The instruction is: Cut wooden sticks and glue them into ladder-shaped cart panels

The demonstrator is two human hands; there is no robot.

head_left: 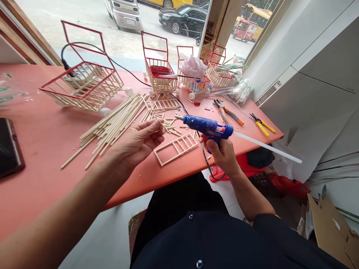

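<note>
My right hand (221, 151) is wrapped round the handle of a blue hot glue gun (203, 125), whose nozzle points left. A long white glue stick (269, 147) juts out of the gun's back end. Just left of the nozzle, my left hand (146, 140) has thumb and forefinger pinched together; whatever is between them is too small to make out. Below the nozzle a ladder-like wooden stick frame (176, 149) lies flat on the orange table (53, 149). Short cut sticks (171, 129) are scattered behind my left fingertips, close to a second stick frame (164, 104).
Long wooden sticks (117, 121) are heaped at left, near a phone (10, 147). Behind stand several miniature stick carts with red rims, including a large one (84, 84). Pliers (228, 112) and yellow-handled cutters (262, 124) lie right. The gun's cord (206, 158) hangs over the table edge.
</note>
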